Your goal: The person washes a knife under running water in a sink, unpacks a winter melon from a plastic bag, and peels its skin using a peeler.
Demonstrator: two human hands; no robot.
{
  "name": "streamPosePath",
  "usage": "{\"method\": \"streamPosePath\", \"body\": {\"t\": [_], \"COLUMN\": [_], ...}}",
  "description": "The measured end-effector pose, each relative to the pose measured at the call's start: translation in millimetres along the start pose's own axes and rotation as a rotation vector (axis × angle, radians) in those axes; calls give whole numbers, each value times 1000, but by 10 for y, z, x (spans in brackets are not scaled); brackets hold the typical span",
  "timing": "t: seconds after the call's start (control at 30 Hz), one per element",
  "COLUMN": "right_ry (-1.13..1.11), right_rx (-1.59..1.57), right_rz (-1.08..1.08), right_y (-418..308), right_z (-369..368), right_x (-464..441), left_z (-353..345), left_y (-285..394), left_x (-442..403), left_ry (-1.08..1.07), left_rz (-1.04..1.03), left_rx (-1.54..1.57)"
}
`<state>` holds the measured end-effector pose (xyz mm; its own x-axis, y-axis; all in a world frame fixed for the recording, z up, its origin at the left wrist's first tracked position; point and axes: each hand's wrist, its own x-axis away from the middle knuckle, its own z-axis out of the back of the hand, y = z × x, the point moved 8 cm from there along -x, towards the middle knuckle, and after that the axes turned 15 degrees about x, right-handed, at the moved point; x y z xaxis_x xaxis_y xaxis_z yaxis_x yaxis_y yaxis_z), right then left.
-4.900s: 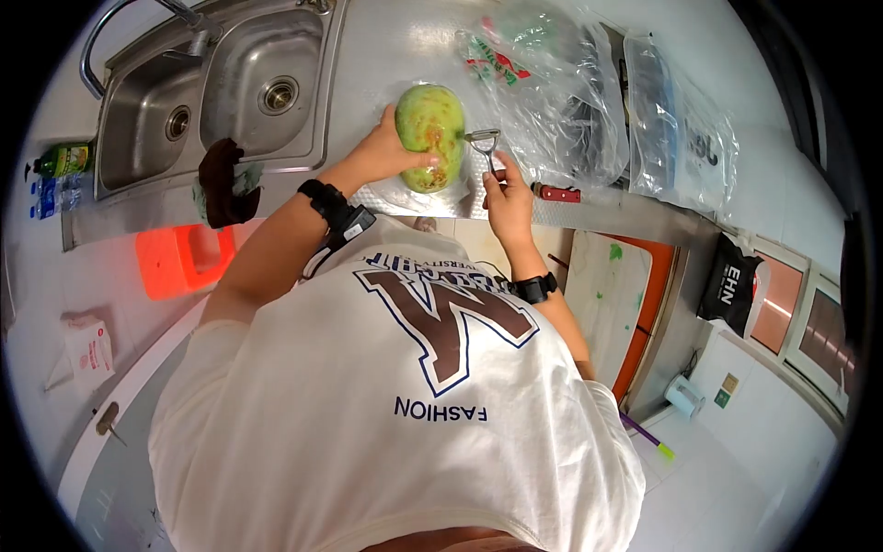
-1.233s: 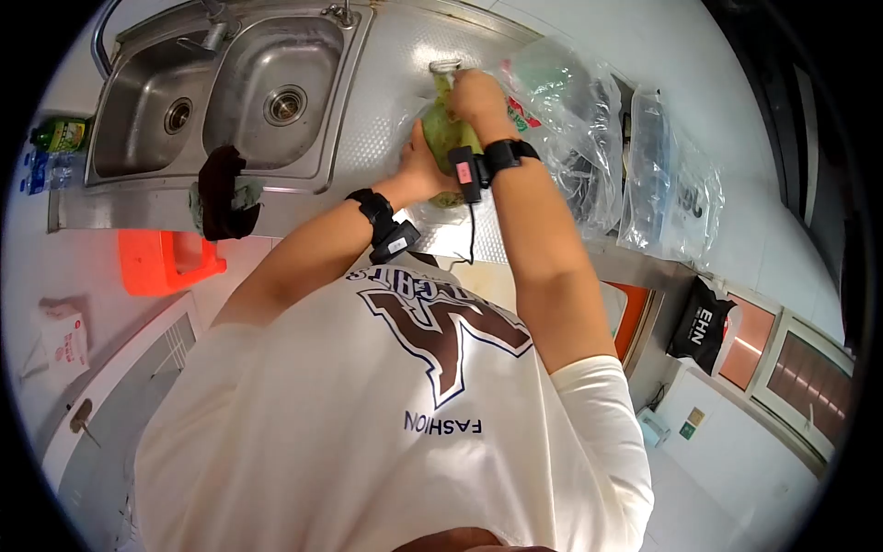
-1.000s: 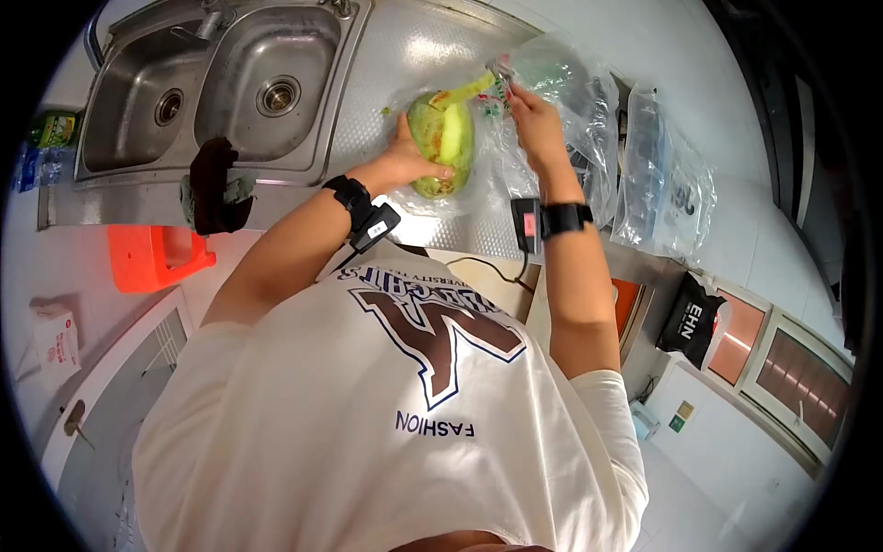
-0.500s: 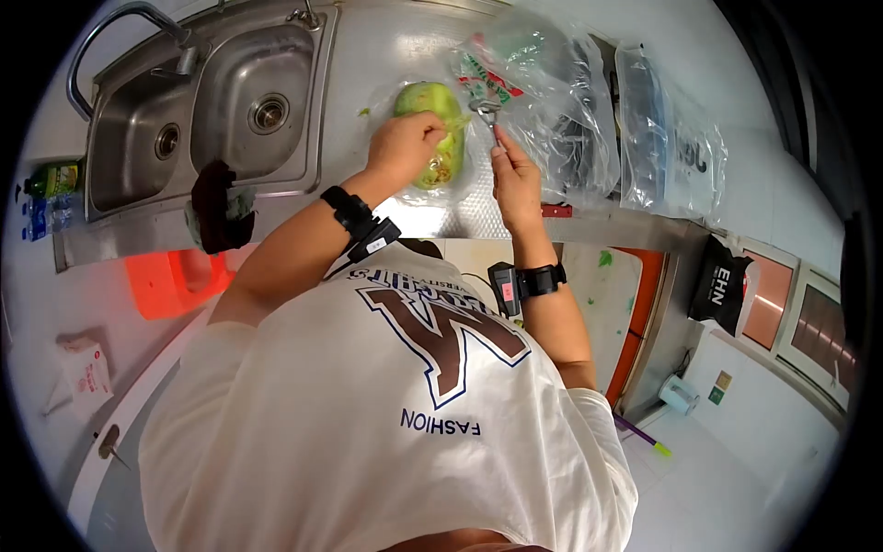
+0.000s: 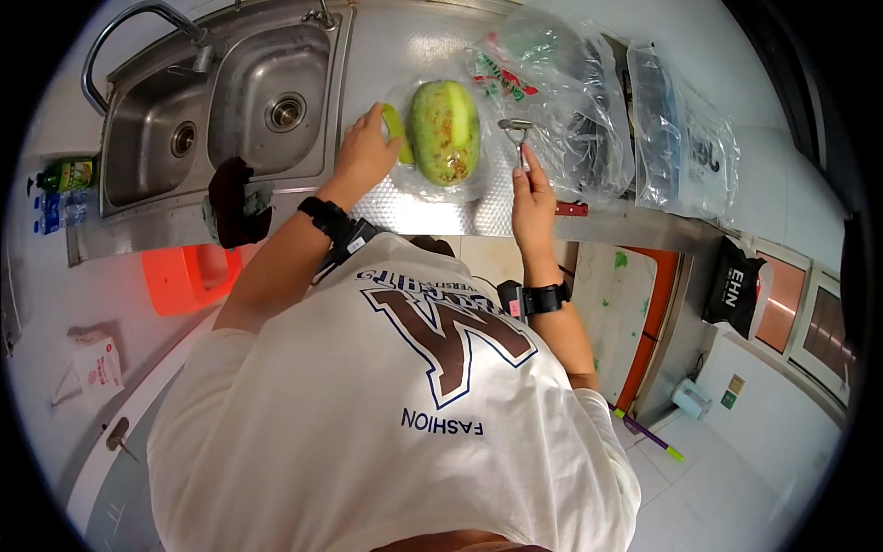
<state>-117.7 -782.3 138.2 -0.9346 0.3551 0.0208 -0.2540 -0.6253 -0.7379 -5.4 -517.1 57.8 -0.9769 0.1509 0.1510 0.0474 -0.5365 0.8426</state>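
Observation:
A large oblong green fruit (image 5: 432,138), perhaps a papaya, lies on a clear plastic sheet (image 5: 400,182) on the steel counter. Its skin is mottled with brown near the close end, and one long pale stripe is bare of skin. Left of the fruit, my left hand (image 5: 366,147) has its fingers closed on a curved strip of green peel (image 5: 395,129). On the other side, my right hand (image 5: 533,198) grips a metal peeler (image 5: 518,126) by its handle, blade end up and apart from the fruit.
A double steel sink (image 5: 340,92) with a tap (image 5: 204,55) is on the left. A dark cloth (image 5: 230,198) hangs over the counter edge. Clear plastic bags (image 5: 589,138) lie to the right, near a red handle (image 5: 571,210). Below left is a red bin (image 5: 189,281).
My left hand has moved left off the fruit with the peel strip. My right hand and the peeler have shifted slightly right and down. The pale stripe now shows uncovered.

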Motion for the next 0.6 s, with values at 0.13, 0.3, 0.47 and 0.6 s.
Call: {"method": "streamPosePath", "body": {"t": [0.13,0.3,0.47,0.6], "right_ry": [68,-12,-20,-12], "right_rx": [244,449,547,620], "right_rz": [266,284,295,275], "right_y": [-279,-384,-340,-313], "right_z": [-162,-459,-579,-632], "right_x": [167,277,365,432], "left_z": [-156,-732,-886,-946], "left_y": [419,244,123,49], "left_x": [189,164,181,195], "left_ry": [-85,-109,-55,-47], "left_rz": [-33,-61,-56,-74], "left_rx": [138,223,314,310]}}
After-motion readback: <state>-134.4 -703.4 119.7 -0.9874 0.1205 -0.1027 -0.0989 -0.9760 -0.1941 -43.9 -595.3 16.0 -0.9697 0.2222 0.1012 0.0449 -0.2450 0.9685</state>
